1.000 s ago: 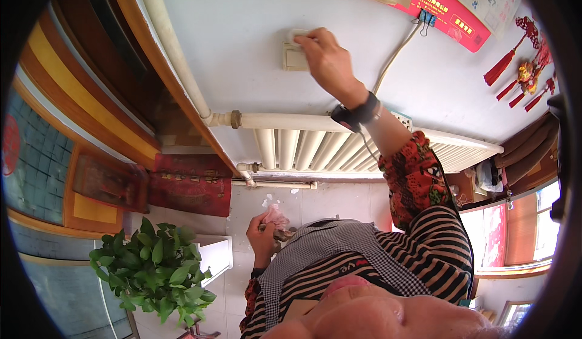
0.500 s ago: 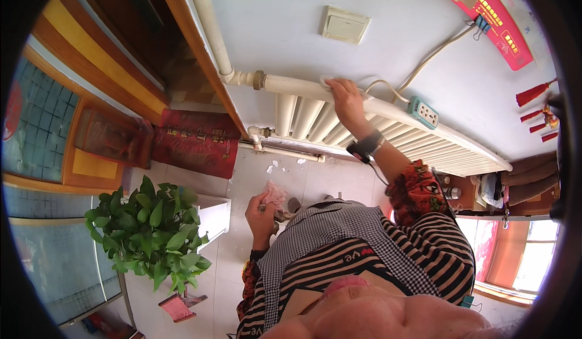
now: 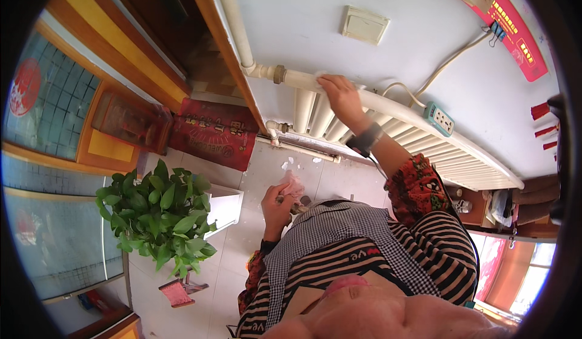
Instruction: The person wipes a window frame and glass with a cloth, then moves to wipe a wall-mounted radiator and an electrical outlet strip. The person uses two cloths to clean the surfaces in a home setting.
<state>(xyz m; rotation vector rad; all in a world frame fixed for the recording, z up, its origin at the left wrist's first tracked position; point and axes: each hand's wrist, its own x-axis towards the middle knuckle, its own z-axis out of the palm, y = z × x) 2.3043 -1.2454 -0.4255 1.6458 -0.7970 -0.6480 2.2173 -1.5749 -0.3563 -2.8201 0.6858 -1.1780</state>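
My right hand (image 3: 343,101) is closed on a thin white wad (image 3: 320,78), cloth or paper, pressed against the top pipe (image 3: 388,102) of a cream radiator (image 3: 305,110). Most of the wad is hidden under the fingers. A brass-coloured fitting (image 3: 279,74) sits on the pipe just left of this hand. Lower down, in front of my apron, my left hand (image 3: 276,208) grips a crumpled pink cloth (image 3: 294,186). A small greyish thing also shows at those fingers; its kind cannot be made out.
A teal-and-white power strip (image 3: 439,119) rests at the radiator's right, its cable running up the wall. White flakes (image 3: 290,160) lie on the tiled floor. To the left are a leafy potted plant (image 3: 160,214), a red mat (image 3: 213,134) and a small pink-topped stool (image 3: 176,293).
My right hand has slid left along the pipe with the white wad, nearer the brass-coloured fitting. The whole view has shifted slightly. My left hand still holds the pink cloth.
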